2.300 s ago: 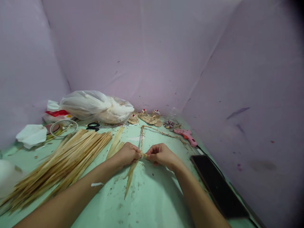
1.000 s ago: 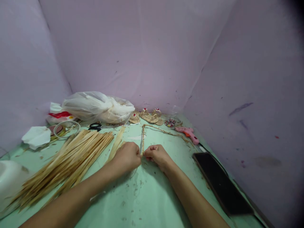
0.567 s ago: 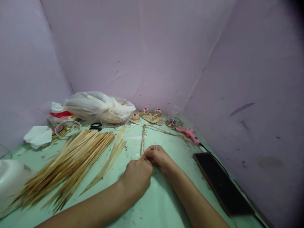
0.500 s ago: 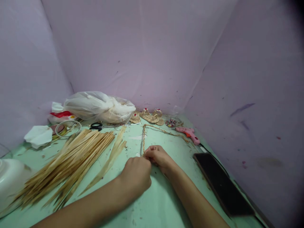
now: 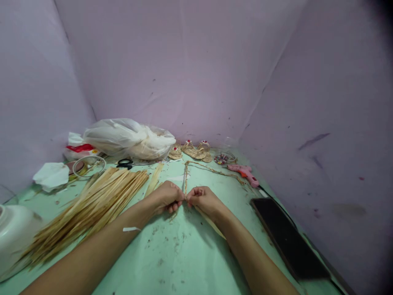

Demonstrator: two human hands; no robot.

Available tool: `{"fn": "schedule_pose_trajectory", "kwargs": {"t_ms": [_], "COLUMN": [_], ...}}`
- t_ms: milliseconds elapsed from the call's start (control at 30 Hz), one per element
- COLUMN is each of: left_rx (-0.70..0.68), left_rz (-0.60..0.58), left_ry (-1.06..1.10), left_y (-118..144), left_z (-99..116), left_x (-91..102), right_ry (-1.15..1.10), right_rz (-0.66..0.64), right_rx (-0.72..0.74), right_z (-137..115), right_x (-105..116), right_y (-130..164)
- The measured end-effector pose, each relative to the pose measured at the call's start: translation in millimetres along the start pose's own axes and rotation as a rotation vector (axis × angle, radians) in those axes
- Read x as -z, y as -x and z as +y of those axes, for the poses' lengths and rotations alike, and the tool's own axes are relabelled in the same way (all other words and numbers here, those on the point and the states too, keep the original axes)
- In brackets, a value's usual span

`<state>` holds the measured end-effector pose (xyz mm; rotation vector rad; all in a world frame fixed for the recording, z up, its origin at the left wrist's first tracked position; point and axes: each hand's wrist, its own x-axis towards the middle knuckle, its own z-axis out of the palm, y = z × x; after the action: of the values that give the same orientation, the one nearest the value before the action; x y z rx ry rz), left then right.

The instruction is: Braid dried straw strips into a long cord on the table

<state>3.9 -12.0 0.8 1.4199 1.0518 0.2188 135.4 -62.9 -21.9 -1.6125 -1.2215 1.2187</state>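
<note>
Left hand and right hand meet fingertip to fingertip, both pinching the braided straw cord, just right of the straw strip pile.

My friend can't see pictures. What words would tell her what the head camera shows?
Two bare hands, left hand and right hand, meet fingertip to fingertip, pinching a thin braided straw cord that runs away across a pale green table. A pile of long tan dried-leaf strips lies to the left; a pink glue gun and black phone lie to the right.
</note>
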Motion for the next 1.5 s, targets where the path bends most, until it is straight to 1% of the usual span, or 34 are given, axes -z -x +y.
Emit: {"fn": "schedule_pose_trajectory", "kwargs": {"t_ms": [67,133,200,267,367,433,500,600,733,833,967,1033,1100,1167,1233,1367,1500], "left_rx": [-0.028,-0.046,-0.088,-0.151,-0.191,-0.182,-0.189,-0.197,-0.175,-0.179,-0.203,-0.200,-0.188,-0.176,-0.170,-0.187,-0.215], "left_rz": [0.032,0.054,0.082,0.126,0.205,0.246,0.263,0.251,0.235,0.220,0.172,0.145,0.126,0.112,0.103,0.070,0.062], "left_ry": [-0.157,-0.265,-0.285,-0.265,-0.275,-0.298,-0.313,-0.301,-0.257,-0.214,-0.112,-0.054,-0.007,0.024,0.038,0.044,0.036], "left_y": [-1,-2,-4,-7,-11,-12,-12,-13,-12,-10,-7,-4,-2,0,1,0,-1], "left_z": [0,1,-1,-4,-10,-12,-14,-15,-17,-16,-11,-8,-6,-6,-7,-9,-9], "left_x": [1.0,0.8,-0.7,-3.1,-7.3,-9.3,-10.3,-10.2,-9.3,-8.0,-5.1,-3.8,-2.9,-2.2,-1.6,-1.1,-1.3], "right_ry": [0.229,0.479,0.688,0.840,0.948,0.930,0.867,0.734,0.528,0.332,0.025,-0.053,-0.089,-0.086,-0.019,0.301,0.647], "right_rz": [0.072,0.145,0.211,0.276,0.349,0.319,0.238,0.133,0.057,0.063,0.042,0.039,0.055,0.075,0.123,0.203,0.233], "right_rx": [0.083,0.141,0.177,0.183,0.133,0.086,0.053,0.031,0.034,-0.021,-0.164,-0.216,-0.234,-0.228,-0.219,-0.164,-0.087], "right_z": [0,-3,-8,-15,-24,-28,-30,-30,-23,-20,-26,-30,-31,-28,-24,-23,-36], "right_x": [0,-1,-4,-10,-17,-19,-17,-10,-1,2,4,5,4,1,-1,0,4], "right_y": [0,4,9,16,23,26,26,24,19,14,9,7,5,4,4,5,8]}}
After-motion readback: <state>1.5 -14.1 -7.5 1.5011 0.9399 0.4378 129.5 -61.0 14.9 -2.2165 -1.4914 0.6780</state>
